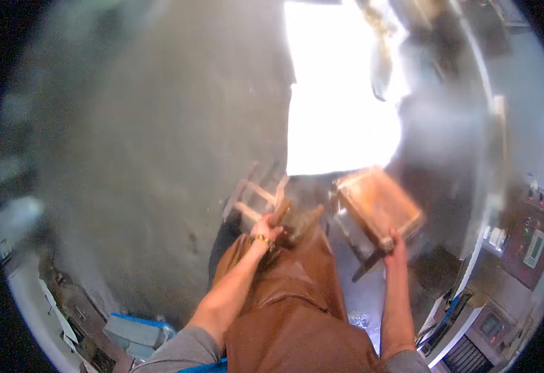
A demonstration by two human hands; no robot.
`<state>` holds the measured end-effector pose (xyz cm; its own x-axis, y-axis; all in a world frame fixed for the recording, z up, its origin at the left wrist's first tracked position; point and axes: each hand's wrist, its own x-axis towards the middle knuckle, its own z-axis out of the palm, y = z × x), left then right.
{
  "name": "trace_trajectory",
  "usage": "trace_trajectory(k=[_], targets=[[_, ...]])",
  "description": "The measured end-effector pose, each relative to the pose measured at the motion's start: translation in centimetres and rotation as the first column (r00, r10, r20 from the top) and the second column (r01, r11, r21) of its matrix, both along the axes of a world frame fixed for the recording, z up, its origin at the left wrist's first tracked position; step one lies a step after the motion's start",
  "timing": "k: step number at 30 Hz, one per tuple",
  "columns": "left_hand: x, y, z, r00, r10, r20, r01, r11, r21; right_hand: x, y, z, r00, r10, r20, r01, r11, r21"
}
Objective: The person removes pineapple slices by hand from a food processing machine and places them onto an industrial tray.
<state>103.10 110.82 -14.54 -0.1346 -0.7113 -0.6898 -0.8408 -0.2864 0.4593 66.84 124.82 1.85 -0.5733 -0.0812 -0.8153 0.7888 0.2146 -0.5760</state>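
Observation:
My left hand (267, 230), with a yellowish band at the wrist, is closed round part of a small wooden stool (262, 193). Its pale legs and rungs point away from me, in front of my brown apron (290, 298). In my right hand (396, 247) is a second small wooden stool (381, 202), gripped at its near corner. Its orange-brown seat is tilted up towards me, with dark legs showing on the left side. Both stools are smeared by motion, and the left one's seat is hard to make out.
Grey floor (141, 143) spreads ahead and left. Glaring white light (343, 112) fills the upper middle. At right stands a control panel (527, 245) with knobs and a small display, above more machinery (480, 339). A grey-blue box (136, 332) lies at lower left.

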Motion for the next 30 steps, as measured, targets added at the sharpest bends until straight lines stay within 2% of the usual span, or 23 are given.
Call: trace_trajectory(k=[1,4,6,8,10,11,12,13,14,15,16,17,18,21,22,23,24,25,26,27,28,29,30], targets=[[1.2,-2.6,1.5,0.997,0.064,-0.052,-0.060,0.994,0.088,0.9,-0.6,1.2,1.000,-0.007,-0.003,0.007,1.000,0.006],[5.0,-10.8,6.3,0.967,0.221,-0.127,-0.212,0.974,0.081,3.2,-0.8,3.6,0.999,-0.041,-0.004,0.041,0.998,0.042],[7.3,-15.7,9.2,0.929,0.310,-0.204,-0.297,0.950,0.093,5.4,-1.9,6.5,0.996,-0.033,-0.080,0.035,0.999,0.021],[10.9,-19.6,6.1,0.920,0.279,-0.274,-0.321,0.939,-0.123,6.7,-3.0,7.7,0.995,-0.073,-0.074,0.070,0.996,-0.046],[12.8,-25.6,11.1,0.910,0.262,-0.321,-0.309,0.945,-0.104,8.2,-3.9,9.2,0.991,-0.113,-0.071,0.106,0.989,-0.098],[14.1,-27.7,11.7,0.920,0.186,-0.346,-0.266,0.943,-0.201,8.4,-4.1,9.2,0.990,-0.127,-0.069,0.119,0.987,-0.108],[14.3,-29.0,12.2,0.902,0.201,-0.381,-0.304,0.924,-0.232,7.9,-4.2,9.5,0.987,-0.150,-0.065,0.142,0.983,-0.118],[15.3,-30.3,10.5,0.915,0.176,-0.363,-0.283,0.922,-0.266,7.8,-4.7,10.0,0.984,-0.168,-0.053,0.162,0.981,-0.107],[15.8,-31.7,11.2,0.920,0.166,-0.356,-0.265,0.932,-0.249,7.6,-4.9,9.9,0.982,-0.185,-0.042,0.180,0.979,-0.098],[16.8,-30.1,15.2,0.959,0.132,-0.252,-0.207,0.931,-0.301,5.4,-1.6,10.8,0.985,-0.173,0.024,0.174,0.981,-0.085],[19.1,-32.2,19.5,0.974,0.160,-0.158,-0.199,0.942,-0.272,5.7,-2.0,11.9,0.981,-0.189,0.052,0.194,0.975,-0.106],[20.8,-32.3,20.2,0.994,0.095,-0.058,-0.109,0.929,-0.353,5.0,-1.2,11.0,0.980,-0.193,0.050,0.198,0.969,-0.147],[22.7,-32.3,20.9,0.993,0.098,0.064,-0.069,0.934,-0.350,4.6,-0.8,10.2,0.978,-0.202,0.053,0.209,0.960,-0.186],[30.2,-31.8,23.2,0.932,0.044,0.360,0.072,0.951,-0.302,3.3,-1.2,10.3,0.960,-0.244,0.136,0.266,0.947,-0.177],[30.5,-30.5,26.1,0.892,0.017,0.452,0.141,0.939,-0.313,3.0,-1.4,10.3,0.951,-0.264,0.162,0.291,0.940,-0.178],[31.6,-29.7,28.7,0.839,-0.013,0.544,0.208,0.931,-0.300,3.2,-3.0,10.4,0.953,-0.268,0.139,0.280,0.957,-0.080],[37.5,-28.9,27.0,0.857,0.074,0.510,0.040,0.977,-0.209,2.6,-4.1,10.6,0.956,-0.268,0.120,0.271,0.963,-0.005],[31.9,-27.2,35.0,0.806,0.063,0.588,0.088,0.971,-0.224,1.9,-3.7,8.6,0.965,-0.239,0.113,0.248,0.966,-0.079],[34.9,-26.4,35.7,0.735,-0.070,0.675,0.137,0.989,-0.046,1.6,-3.8,7.7,0.953,-0.271,0.136,0.281,0.958,-0.061],[34.3,-25.4,38.3,0.620,-0.073,0.781,0.081,0.996,0.029,1.9,-3.7,7.9,0.939,-0.297,0.172,0.296,0.955,0.029],[37.0,-23.7,40.9,0.639,-0.125,0.759,0.079,0.992,0.097,0.9,-4.0,8.9,0.933,-0.304,0.192,0.289,0.952,0.100],[37.6,-23.3,40.9,0.685,-0.148,0.713,0.074,0.988,0.134,0.5,-7.2,13.5,0.934,-0.332,0.133,0.319,0.942,0.108],[35.2,-24.9,40.7,0.701,-0.150,0.697,0.088,0.988,0.124,-0.3,-8.3,13.5,0.933,-0.341,0.112,0.332,0.939,0.093]])
